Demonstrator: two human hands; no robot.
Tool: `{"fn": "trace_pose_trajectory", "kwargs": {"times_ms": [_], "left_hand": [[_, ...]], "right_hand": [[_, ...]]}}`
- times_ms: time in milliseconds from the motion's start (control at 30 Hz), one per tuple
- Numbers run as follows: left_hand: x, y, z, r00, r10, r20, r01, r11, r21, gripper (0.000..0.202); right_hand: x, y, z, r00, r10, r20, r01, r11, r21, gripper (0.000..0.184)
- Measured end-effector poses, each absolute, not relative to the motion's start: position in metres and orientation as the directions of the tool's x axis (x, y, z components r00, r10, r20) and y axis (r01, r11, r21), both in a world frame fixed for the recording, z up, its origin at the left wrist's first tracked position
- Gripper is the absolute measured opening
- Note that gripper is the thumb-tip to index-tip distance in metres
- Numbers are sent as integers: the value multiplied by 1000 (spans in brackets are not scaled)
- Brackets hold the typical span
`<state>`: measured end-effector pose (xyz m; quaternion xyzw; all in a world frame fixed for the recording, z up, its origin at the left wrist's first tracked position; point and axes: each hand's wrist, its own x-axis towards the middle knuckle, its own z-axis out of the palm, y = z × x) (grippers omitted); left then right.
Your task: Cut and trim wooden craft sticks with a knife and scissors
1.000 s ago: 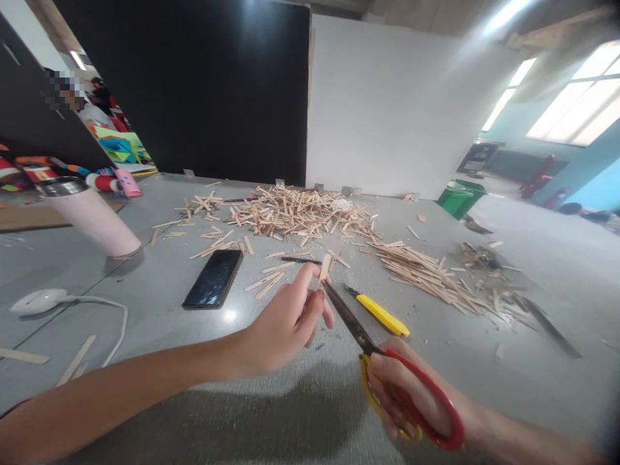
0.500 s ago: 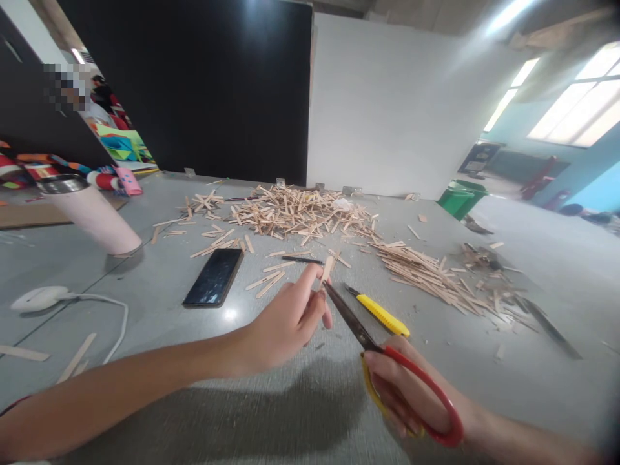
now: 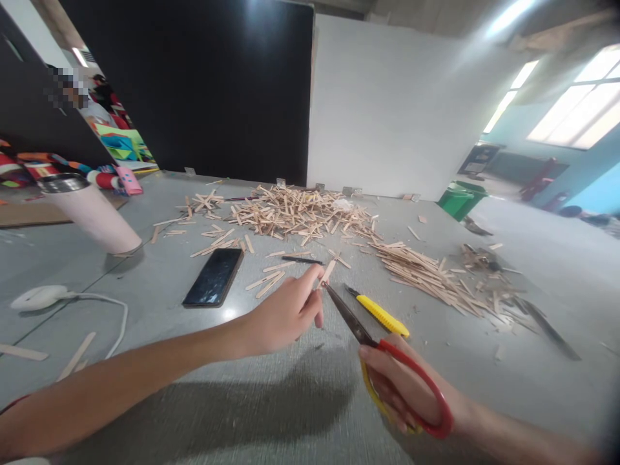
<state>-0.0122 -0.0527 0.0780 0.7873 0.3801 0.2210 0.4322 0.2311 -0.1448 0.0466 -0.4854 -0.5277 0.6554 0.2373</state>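
Observation:
Between thumb and forefinger my left hand (image 3: 290,310) pinches a small wooden craft stick (image 3: 329,271), held a little above the grey table. My right hand (image 3: 394,374) is wrapped round the red and yellow handles of a pair of scissors (image 3: 356,326). The dark blades point up and left, and their tips meet the stick beside my left fingertips. Whether the blades are parted there is too small to tell. Just right of the blades lies a yellow box cutter (image 3: 382,315). A thin black pen-like tool (image 3: 303,259) rests beyond my left hand.
A heap of craft sticks (image 3: 300,213) spreads along the back, with a stacked row (image 3: 426,274) to the right. A phone (image 3: 214,278), a pink flask (image 3: 97,216) and a white corded device (image 3: 41,298) are on the left. A metal blade (image 3: 549,329) lies far right.
The stick has tilted slightly to the right in my left fingers. My right hand and the scissor handles have shifted slightly left and up.

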Motion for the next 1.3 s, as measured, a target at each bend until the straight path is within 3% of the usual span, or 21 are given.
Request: {"fn": "trace_pose_trajectory", "kwargs": {"times_ms": [200, 300, 433, 900, 1100, 1200, 1300], "left_hand": [[-12, -54, 85, 599, 800, -11, 401, -288, 869, 10], [-12, -54, 84, 589, 808, 3, 408, -301, 862, 8], [-12, -54, 83, 571, 820, 40, 428, -338, 838, 6], [-13, -53, 79, 589, 804, 80, 457, -414, 787, 6], [-15, -47, 72, 573, 809, 127, 488, -462, 741, 7], [-16, -41, 72, 551, 825, 124, 479, -435, 762, 5], [-16, -39, 76, 528, 840, 120, 439, -392, 809, 14]], "right_hand": [[229, -142, 41, -433, 848, -306, 100, -293, -951, 71], [230, -142, 40, -433, 835, -341, 81, -340, -937, 66], [232, -143, 38, -406, 821, -402, 122, -387, -914, 67], [233, -142, 43, -444, 831, -335, 216, -264, -940, 73], [232, -139, 39, -461, 784, -416, 102, -419, -902, 67], [232, -135, 39, -384, 821, -423, 89, -423, -902, 62], [233, -127, 39, -236, 894, -382, 189, -344, -920, 62]]}}
